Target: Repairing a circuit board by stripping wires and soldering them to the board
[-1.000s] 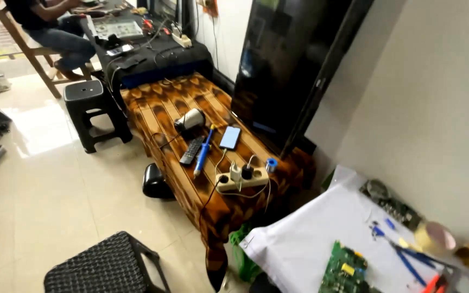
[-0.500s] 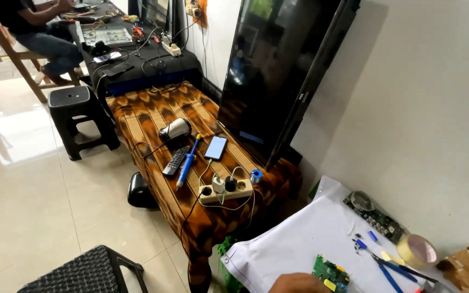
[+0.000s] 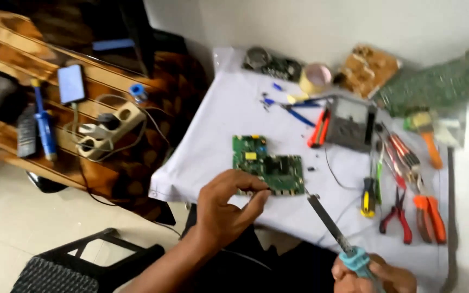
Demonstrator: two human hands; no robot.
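A green circuit board (image 3: 267,164) lies on a white cloth (image 3: 218,130) in front of me. My left hand (image 3: 228,208) pinches its near edge with thumb and fingers. My right hand (image 3: 375,275), at the bottom edge of the view, grips the teal handle of a soldering iron (image 3: 332,228). The iron's tip points up-left and ends just off the board's lower right corner.
Pliers, cutters and screwdrivers (image 3: 403,190) lie at the right of the cloth, with a brush (image 3: 427,135), a grey meter (image 3: 351,123) and a tape roll (image 3: 316,77) behind. A power strip (image 3: 109,130), a phone (image 3: 71,83) and a blue tool (image 3: 43,122) sit on the wooden bench at left. A black stool (image 3: 82,266) is at lower left.
The view has swung right and down from the room and bench to the white cloth. Both my hands have come into view, one on the board, one holding the soldering iron.
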